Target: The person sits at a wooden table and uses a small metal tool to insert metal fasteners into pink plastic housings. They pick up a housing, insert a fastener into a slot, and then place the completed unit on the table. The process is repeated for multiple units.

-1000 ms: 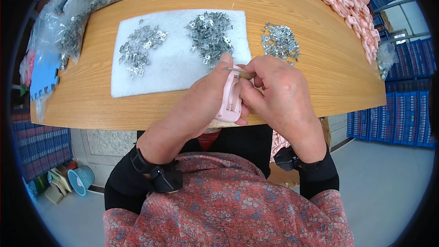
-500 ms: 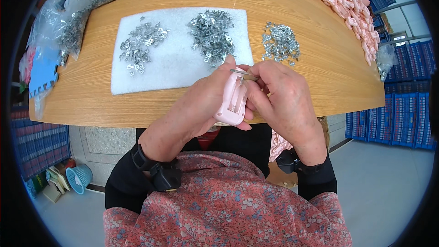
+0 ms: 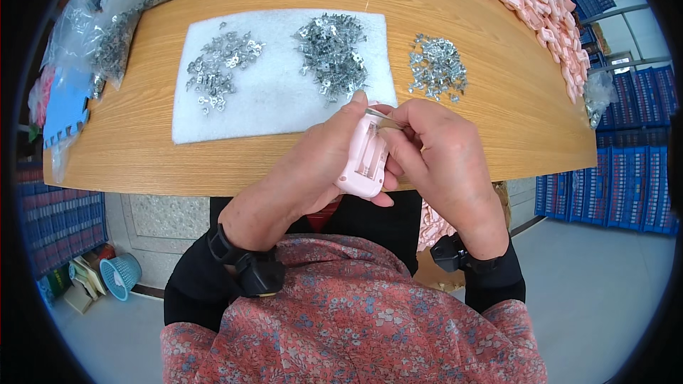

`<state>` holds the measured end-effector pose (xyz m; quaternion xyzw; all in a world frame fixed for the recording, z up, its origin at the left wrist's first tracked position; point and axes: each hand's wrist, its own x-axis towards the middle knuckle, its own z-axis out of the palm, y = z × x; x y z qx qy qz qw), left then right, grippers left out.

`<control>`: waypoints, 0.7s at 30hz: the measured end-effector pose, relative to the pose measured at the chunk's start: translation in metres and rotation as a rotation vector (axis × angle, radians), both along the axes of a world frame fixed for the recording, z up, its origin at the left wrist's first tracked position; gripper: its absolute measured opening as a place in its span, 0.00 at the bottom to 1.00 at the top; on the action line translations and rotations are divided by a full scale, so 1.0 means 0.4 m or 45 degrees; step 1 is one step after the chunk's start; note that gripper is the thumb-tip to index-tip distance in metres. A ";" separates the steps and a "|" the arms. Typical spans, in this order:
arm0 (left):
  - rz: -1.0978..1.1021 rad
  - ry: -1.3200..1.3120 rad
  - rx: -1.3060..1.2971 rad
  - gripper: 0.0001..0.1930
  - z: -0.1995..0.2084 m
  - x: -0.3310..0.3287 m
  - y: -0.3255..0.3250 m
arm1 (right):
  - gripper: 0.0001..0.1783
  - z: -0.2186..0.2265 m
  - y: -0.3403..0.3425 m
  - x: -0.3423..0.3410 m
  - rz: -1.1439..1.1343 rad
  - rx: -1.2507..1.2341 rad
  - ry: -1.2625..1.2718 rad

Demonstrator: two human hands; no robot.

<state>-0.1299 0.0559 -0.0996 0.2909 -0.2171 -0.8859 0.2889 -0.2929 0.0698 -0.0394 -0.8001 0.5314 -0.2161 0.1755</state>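
Observation:
A pink plastic casing [image 3: 361, 183] with a long open slot, like a battery compartment, is gripped by my left hand [image 3: 329, 144]. The thumb lies along its upper left side and fingertips show under its right edge. My right hand [image 3: 437, 135] pinches a pair of metal tweezers [image 3: 384, 119], whose tips reach the slot's upper end. Whether the tips hold a small part cannot be made out. Beyond my hands a white foam sheet [image 3: 277, 117] bears two piles of small metal contacts, a looser left pile [image 3: 220, 64] and a denser right pile [image 3: 333, 57].
A third pile of metal contacts [image 3: 437, 65] lies on the wooden table [image 3: 498, 128] right of the foam. Many pink casings [image 3: 530, 7] are heaped at the far right. Clear bags of metal parts [image 3: 121, 35] and a blue foam mat [image 3: 65, 110] sit at the left edge.
My hands and the casing have barely moved; the casing is slightly lower and more to the right. The tweezers stay at the slot's upper end.

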 end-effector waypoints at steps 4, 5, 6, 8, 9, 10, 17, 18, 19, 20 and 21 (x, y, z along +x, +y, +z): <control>0.004 0.049 0.034 0.30 -0.001 0.004 -0.003 | 0.07 -0.012 0.005 0.001 -0.127 0.131 -0.220; 0.002 0.055 0.028 0.30 0.001 0.004 -0.002 | 0.07 -0.016 0.005 -0.001 -0.141 0.151 -0.245; 0.003 0.060 0.021 0.30 0.003 0.005 -0.002 | 0.07 -0.021 0.004 -0.003 -0.154 0.172 -0.271; 0.004 0.064 0.010 0.30 0.008 0.005 -0.002 | 0.07 -0.023 0.004 -0.002 -0.164 0.153 -0.265; 0.005 0.061 0.006 0.29 0.009 0.005 -0.002 | 0.07 -0.022 0.005 0.001 -0.160 0.113 -0.233; 0.006 0.059 0.001 0.29 0.010 0.004 -0.002 | 0.07 -0.022 0.006 0.003 -0.157 0.073 -0.200; 0.054 0.065 -0.007 0.31 0.005 0.002 0.000 | 0.07 -0.047 0.020 0.005 -0.066 -0.257 -0.126; 0.058 0.070 -0.001 0.31 0.006 0.004 -0.002 | 0.08 -0.046 0.022 0.003 -0.039 -0.292 -0.112; 0.062 0.075 0.006 0.32 0.007 0.005 -0.004 | 0.09 -0.045 0.024 0.001 -0.013 -0.326 -0.097; 0.058 0.078 -0.003 0.32 0.006 0.007 -0.005 | 0.10 -0.044 0.024 -0.001 -0.042 -0.306 -0.141; 0.057 0.080 -0.012 0.32 0.004 0.010 -0.006 | 0.12 -0.043 0.024 -0.002 -0.068 -0.287 -0.188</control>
